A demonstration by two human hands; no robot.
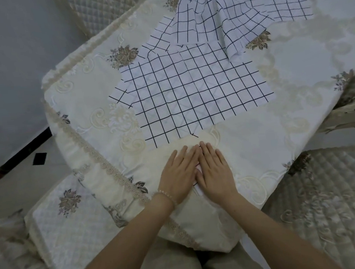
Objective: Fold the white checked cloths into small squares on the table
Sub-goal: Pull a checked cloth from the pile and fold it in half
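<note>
A large white checked cloth [194, 93] lies spread flat in the middle of the table. Behind it, more white checked cloths [225, 17] lie rumpled and overlapping at the far side. My left hand [178, 175] and my right hand [214, 171] lie flat side by side near the table's front edge, fingers straight, pressing down on a small folded white piece [198, 188], only a sliver of which shows between them. The hands almost wholly hide it.
The table [299, 91] wears a cream embroidered tablecloth with lace trim and flower motifs. Quilted padded chairs stand at the left front [66, 214], at the right [332, 201] and at the far left corner [102, 8]. Grey floor lies to the left.
</note>
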